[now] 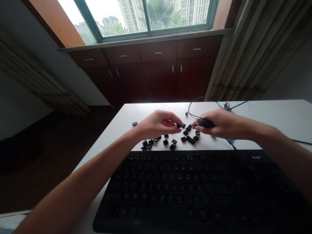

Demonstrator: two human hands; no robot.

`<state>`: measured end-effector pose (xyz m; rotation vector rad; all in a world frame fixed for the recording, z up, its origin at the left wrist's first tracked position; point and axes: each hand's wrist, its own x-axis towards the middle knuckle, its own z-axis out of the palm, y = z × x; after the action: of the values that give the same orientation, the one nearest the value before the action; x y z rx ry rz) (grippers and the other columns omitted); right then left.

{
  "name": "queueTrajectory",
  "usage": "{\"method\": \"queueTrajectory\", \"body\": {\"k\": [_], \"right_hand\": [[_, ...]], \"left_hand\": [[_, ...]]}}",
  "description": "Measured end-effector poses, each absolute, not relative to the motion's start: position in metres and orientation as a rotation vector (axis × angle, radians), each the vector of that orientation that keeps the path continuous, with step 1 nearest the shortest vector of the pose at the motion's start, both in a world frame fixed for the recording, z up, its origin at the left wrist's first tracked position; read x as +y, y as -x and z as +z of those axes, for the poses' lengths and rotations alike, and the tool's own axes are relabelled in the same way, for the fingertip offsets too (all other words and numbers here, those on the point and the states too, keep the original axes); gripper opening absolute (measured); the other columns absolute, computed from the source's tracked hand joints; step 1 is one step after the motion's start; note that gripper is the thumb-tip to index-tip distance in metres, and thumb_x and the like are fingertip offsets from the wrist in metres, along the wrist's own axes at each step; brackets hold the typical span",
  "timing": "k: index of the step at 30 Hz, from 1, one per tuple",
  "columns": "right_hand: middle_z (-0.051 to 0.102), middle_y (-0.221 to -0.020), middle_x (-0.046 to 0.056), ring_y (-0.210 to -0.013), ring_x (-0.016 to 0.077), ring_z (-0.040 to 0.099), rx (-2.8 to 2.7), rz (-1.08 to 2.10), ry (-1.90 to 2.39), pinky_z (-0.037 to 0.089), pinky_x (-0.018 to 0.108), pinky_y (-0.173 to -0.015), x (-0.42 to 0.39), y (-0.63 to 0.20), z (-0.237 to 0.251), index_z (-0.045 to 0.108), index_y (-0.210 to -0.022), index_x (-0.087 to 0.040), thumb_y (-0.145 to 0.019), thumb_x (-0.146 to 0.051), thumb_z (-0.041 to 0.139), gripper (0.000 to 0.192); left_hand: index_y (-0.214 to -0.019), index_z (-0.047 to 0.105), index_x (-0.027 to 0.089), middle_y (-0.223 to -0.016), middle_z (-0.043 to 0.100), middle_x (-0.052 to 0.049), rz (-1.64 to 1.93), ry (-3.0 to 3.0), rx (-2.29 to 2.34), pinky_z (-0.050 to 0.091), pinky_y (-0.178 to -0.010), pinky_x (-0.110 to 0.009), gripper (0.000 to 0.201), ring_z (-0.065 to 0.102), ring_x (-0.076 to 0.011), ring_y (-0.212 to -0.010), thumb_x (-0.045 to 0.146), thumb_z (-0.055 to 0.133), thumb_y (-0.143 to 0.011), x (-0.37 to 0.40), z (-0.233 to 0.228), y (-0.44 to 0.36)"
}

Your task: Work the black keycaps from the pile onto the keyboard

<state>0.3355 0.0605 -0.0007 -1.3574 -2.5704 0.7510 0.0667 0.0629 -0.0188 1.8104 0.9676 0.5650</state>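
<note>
A black keyboard (pixel 200 188) lies on the white table (pixel 280 117) close to me, with its keycaps removed. Several loose black keycaps (pixel 170 142) are scattered on the table just beyond it. My left hand (pixel 158 125) hovers over them and pinches one small black keycap (pixel 179 125) at its fingertips. My right hand (pixel 219 125) is closed around a dark, elongated tool (pixel 204 123) that points toward the left hand. The two hands nearly meet above the keycap pile.
A black cable (pixel 195 107) loops across the table behind my hands. A lone keycap (pixel 135 123) lies near the table's left edge. Dark wooden cabinets (pixel 158 71) under a window and a curtain (pixel 255 48) stand beyond the table.
</note>
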Motion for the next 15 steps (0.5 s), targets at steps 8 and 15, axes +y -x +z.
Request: {"method": "queueTrajectory", "body": {"k": [8,15], "right_hand": [[0.078,-0.091,0.003,-0.076,0.018,0.066,-2.489,0.75,1.183,0.048,0.028,-0.068,0.0569,-0.3312,-0.0027,0.077,-0.11,-0.022,-0.088,-0.042,0.067,0.031],[0.075,-0.078,0.003,-0.066,0.017,0.063,-2.545,0.665,1.226,0.044,0.029,-0.062,0.0569,-0.3304,-0.0054,0.078,-0.099,-0.02,-0.088,-0.051,0.067,0.034]], "left_hand": [[-0.11,0.077,0.015,-0.1,0.077,-0.01,0.563,-1.707,0.91,0.058,-0.082,-0.033,0.041,0.072,-0.0208,-0.091,0.036,0.085,-0.077,0.0632,-0.0128,-0.0662],[-0.108,0.073,0.015,-0.095,0.077,-0.01,0.557,-1.667,0.956,0.059,-0.083,-0.036,0.042,0.073,-0.0207,-0.089,0.044,0.083,-0.079,0.0644,-0.0136,-0.0668]]}}
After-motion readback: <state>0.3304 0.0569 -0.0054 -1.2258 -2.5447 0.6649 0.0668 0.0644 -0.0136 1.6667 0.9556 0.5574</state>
